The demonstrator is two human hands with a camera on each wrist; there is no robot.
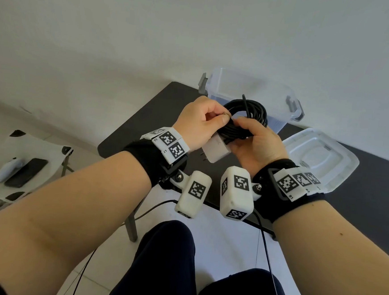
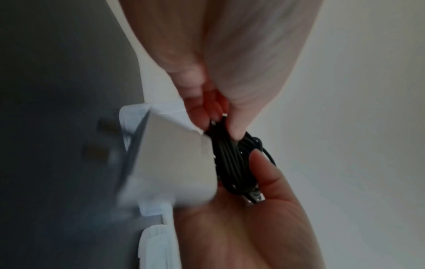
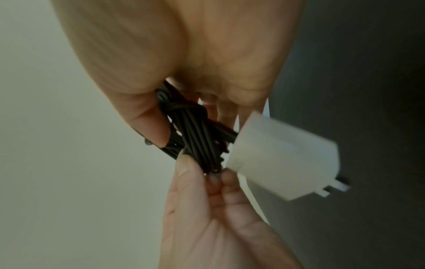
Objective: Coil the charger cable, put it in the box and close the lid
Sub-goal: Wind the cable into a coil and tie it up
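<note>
between both hands (image 1: 196, 120), coiled cable (image 1: 244, 118)

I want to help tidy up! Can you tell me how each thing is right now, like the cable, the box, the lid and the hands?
charger cable: coiled in loops, held above the table.
white plug: hanging from the coil.
box: open, nothing seen inside.
lid: off, lying on the table beside the box.
left hand: pinches the cable's end.
right hand: grips the coil.
</note>
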